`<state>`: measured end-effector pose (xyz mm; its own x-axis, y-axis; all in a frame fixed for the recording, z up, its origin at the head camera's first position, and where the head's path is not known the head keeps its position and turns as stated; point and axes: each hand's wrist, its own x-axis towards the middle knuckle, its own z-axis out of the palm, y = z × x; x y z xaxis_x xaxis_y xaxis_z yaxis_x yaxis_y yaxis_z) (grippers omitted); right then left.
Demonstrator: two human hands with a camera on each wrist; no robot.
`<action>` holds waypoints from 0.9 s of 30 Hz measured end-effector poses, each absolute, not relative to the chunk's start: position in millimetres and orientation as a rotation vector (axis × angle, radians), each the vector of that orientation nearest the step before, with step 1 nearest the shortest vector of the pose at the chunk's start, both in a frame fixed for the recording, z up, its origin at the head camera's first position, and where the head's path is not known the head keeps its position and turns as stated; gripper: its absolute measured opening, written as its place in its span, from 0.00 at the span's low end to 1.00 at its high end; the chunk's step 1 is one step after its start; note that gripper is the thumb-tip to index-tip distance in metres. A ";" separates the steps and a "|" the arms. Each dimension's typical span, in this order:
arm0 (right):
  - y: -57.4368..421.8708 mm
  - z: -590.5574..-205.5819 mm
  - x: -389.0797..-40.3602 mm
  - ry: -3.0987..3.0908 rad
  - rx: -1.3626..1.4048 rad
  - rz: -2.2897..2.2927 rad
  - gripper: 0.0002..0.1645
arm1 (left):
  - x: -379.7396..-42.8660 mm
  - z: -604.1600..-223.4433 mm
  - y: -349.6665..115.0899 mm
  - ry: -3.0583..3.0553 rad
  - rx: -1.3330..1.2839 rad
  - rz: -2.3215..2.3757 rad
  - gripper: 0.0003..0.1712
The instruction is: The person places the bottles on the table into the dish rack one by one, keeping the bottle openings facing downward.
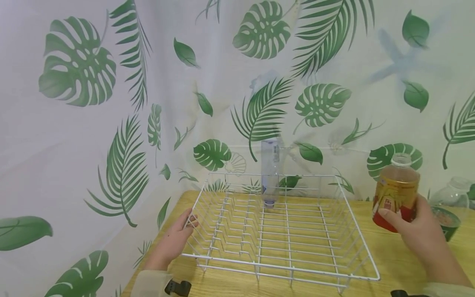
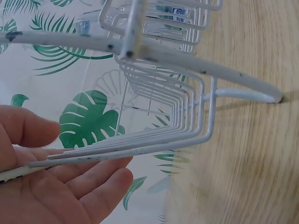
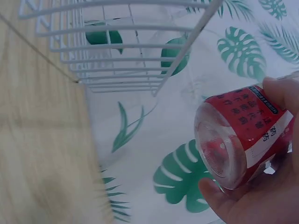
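A white wire dish rack (image 1: 289,264) stands on the wooden table. At its left side, my left hand (image 1: 178,237) touches the rim; in the left wrist view, the thumb (image 2: 32,126) lies above the wire and the loosely extended fingers (image 2: 100,186) lie below it. Off the rack's right side, my right hand (image 1: 419,231) grips a clear plastic bottle (image 1: 397,187) with a red and yellow label. The bottle has no cap and is raised, tilted slightly, mouth upward. Its clear base (image 3: 219,144) shows in the right wrist view, where the hand partly hides the label.
A clear empty-looking plastic bottle (image 1: 269,173) stands upside down at the back of the rack. Right of my right hand are a green container (image 1: 447,225) and a clear jar (image 1: 452,192). A leaf-patterned sheet (image 1: 208,136) hangs behind the wooden table (image 1: 393,255).
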<state>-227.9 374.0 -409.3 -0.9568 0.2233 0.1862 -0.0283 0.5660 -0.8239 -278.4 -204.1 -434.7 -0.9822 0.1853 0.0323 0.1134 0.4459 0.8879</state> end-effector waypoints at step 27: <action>259.7 -347.9 -167.4 -2.416 0.456 0.488 0.56 | -225.2 -363.2 -125.1 3.446 1.340 0.774 0.55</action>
<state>-167.4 259.7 -347.9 -0.7457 -0.2011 0.6353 -0.4319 0.8718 -0.2310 -225.2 -125.1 -363.2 -0.5773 0.4619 0.6733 0.7056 0.6972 0.1266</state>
